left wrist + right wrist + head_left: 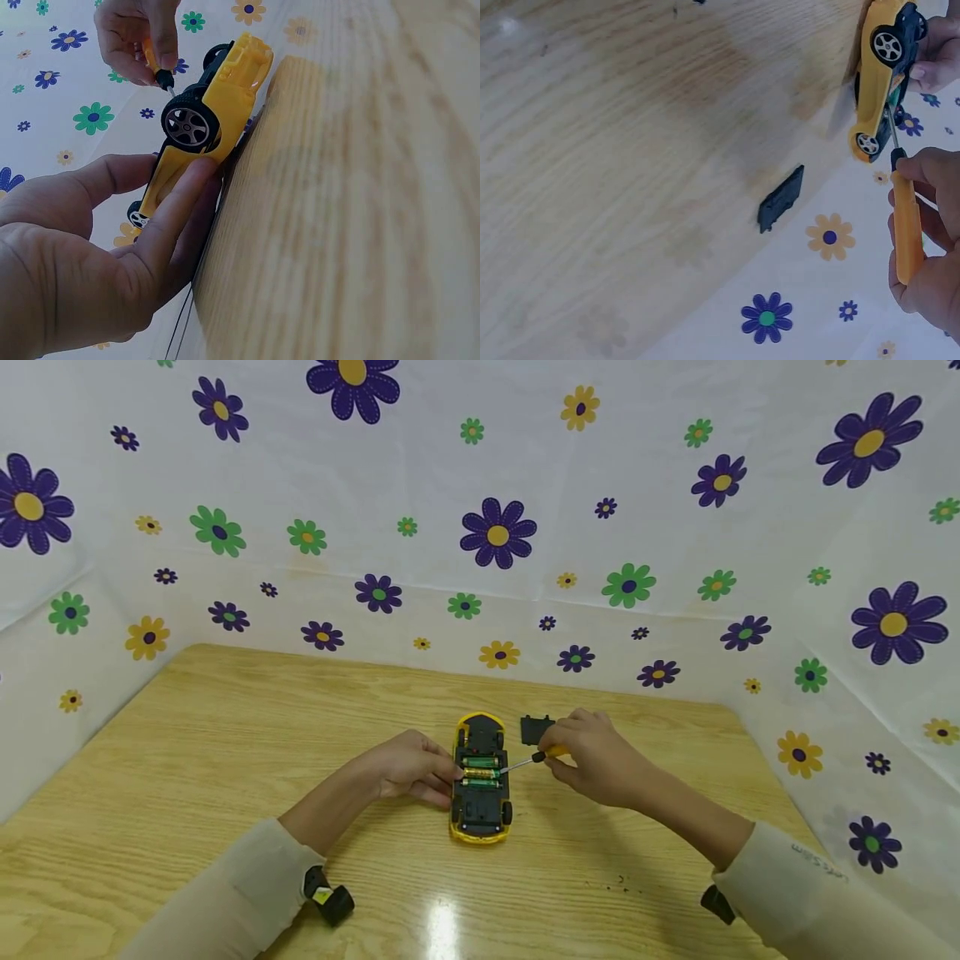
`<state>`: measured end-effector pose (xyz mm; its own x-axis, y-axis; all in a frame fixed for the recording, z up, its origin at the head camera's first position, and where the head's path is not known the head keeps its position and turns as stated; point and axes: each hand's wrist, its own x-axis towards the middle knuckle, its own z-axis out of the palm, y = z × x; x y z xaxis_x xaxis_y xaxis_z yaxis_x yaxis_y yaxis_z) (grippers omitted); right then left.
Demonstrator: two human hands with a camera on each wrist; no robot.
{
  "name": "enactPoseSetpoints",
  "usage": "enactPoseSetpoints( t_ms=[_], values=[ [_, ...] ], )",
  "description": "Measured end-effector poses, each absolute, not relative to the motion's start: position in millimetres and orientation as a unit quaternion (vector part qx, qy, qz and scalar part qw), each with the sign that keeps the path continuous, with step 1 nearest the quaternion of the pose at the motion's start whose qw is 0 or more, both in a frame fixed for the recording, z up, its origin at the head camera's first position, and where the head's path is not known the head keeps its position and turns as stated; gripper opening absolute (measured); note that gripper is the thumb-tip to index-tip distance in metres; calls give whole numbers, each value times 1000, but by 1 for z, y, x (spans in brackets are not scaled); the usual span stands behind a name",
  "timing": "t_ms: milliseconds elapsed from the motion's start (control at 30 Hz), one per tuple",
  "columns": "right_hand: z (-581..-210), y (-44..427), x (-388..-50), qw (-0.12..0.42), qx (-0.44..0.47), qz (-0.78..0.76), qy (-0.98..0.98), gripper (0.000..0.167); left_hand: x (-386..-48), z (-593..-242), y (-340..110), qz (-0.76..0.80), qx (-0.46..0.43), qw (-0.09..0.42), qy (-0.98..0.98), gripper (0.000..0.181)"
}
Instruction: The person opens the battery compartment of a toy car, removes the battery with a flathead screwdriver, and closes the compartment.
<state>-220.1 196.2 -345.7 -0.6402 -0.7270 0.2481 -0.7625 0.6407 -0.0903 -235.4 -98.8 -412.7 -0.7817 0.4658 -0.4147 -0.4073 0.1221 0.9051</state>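
A yellow toy car [480,818] lies upside down on the table, its black underside facing up. Several green and gold batteries [480,762] sit in its uncovered battery bay. My left hand [412,768] grips the car's left side, thumb on top near the batteries and fingers along the yellow body [238,82]. In my right hand [596,760] is a screwdriver [907,225] with an orange-yellow handle. Its metal tip reaches into the bay from the right, at the end of the middle battery. Whether the tip touches that battery, I cannot tell.
A black battery cover [536,729] lies on the wooden table [300,718] just beyond my right hand. Small dark bits [618,885] are scattered near the front right. A white flowered cloth [420,468] stands behind and along both sides.
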Motion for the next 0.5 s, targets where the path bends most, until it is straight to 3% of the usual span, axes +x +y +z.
enactPoseSetpoints(
  t_ms=[233,500],
  values=[
    [-329,182,-220,119,454,2,-883,11,-235,-412,-99,661,26,328,675,20],
    [-310,161,-221,83,457,-83,-882,21,-236,-413,-99,661,26,332,672,21]
  ],
)
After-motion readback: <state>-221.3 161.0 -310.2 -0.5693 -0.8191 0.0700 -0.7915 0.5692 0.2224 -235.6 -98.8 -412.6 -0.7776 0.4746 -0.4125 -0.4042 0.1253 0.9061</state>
